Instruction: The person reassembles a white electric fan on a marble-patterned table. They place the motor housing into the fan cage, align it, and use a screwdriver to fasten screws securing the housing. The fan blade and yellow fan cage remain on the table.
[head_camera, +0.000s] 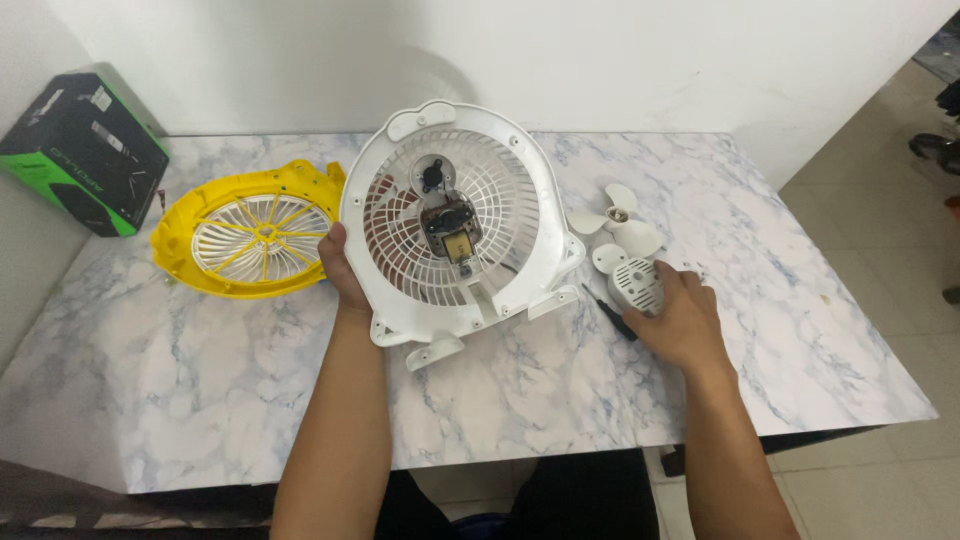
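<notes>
White plastic fan housing, round with a ribbed rear grille, propped tilted on a marble-patterned tabletop, its open face toward the viewer and its two mounting feet pointing down toward the near edge. A small metal motor sits at the grille's centre, long axis roughly vertical. Left hand closed on the housing's left rim, thumb over the front edge. Right hand, well apart from the left, rests on the table, fingers curled on a small white slotted motor cover; a dark-handled screwdriver lies just beside it, angled toward the housing. White three-blade propeller lies flat behind the cover. Yellow front grille lies flat at left, near a black-and-green box.
</notes>
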